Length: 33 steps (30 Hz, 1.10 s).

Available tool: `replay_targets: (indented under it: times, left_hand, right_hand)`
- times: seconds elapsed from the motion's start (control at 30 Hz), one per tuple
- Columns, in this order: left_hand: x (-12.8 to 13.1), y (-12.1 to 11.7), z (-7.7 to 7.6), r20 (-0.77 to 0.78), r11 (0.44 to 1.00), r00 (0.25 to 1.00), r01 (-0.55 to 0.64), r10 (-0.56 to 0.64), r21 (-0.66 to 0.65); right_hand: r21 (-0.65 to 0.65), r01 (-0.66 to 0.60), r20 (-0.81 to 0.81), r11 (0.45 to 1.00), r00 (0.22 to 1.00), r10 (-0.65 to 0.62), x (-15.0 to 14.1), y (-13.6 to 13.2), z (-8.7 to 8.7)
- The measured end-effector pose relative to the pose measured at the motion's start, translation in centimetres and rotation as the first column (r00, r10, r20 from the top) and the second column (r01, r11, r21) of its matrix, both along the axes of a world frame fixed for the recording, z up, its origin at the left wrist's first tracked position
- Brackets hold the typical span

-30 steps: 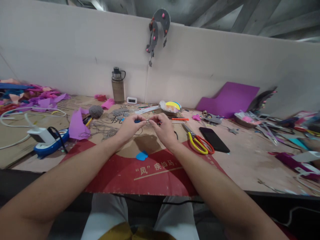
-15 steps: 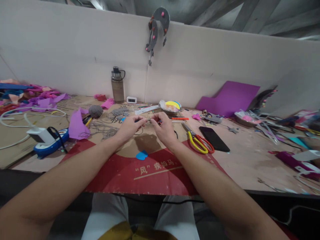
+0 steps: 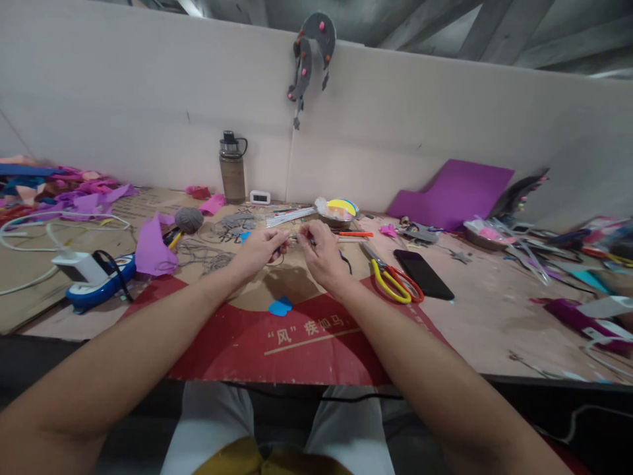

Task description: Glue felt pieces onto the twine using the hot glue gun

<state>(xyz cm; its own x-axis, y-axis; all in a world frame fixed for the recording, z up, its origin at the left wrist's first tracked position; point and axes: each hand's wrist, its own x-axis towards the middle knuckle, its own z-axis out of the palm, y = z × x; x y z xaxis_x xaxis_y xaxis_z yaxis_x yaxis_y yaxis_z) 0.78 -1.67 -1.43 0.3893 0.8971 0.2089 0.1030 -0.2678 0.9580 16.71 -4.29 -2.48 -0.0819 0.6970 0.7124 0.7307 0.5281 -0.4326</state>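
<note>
Working near the centre of the frame, two bare hands almost meet above a sheet of red and brown cardboard [image 3: 222,349] on the worktop [image 3: 475,323]. Left hand [image 3: 257,253]: fingers curled, thumb pressed to forefinger, gripping a small slender item [image 3: 293,238] whose end shows in the narrow gap between the hands; too small to identify. Right hand [image 3: 322,253]: fingertips drawn together at the other side of that gap; cannot tell whether they grip the item too.

Just below the hands, blue heart-shaped piece [image 3: 280,306] lying flat on the cardboard. To the right of centre, scissors [image 3: 384,272] with one yellow and one red handle, blades pointing up the frame; beside them, black smartphone [image 3: 424,274], screen dark. Left of the hands, loose grey yarn [image 3: 212,262] in tangled loops; grey yarn ball [image 3: 189,220] above it, near a purple sheet scrap [image 3: 154,247]. Farther back, upright water bottle [image 3: 232,177] and small white digital clock [image 3: 260,197] just beside it. Upper centre, grey crescent ornament [image 3: 325,38] with pink dots, hung on the white partition [image 3: 148,99].
</note>
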Motion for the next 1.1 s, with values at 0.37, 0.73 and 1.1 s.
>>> replay_targets:
  times: [0.37,0.73,1.1]
  left_hand:
    - [-0.12,0.25,-0.34,0.016,0.998,0.999,-0.032,0.031,0.052]
    - [0.01,-0.62,0.52,-0.015,0.997,1.000,0.016,-0.014,0.077]
    - [-0.14,-0.18,-0.04,-0.051,0.993,0.997,0.058,-0.053,0.101]
  right_hand:
    - [-0.014,0.017,0.007,1.000,1.000,-0.017,-0.05,0.14,-0.02]
    - [-0.019,0.068,0.040,0.997,0.997,-0.068,-0.08,0.26,-0.27]
    - [0.000,0.071,0.139,0.997,0.988,-0.071,0.16,0.71,-0.43]
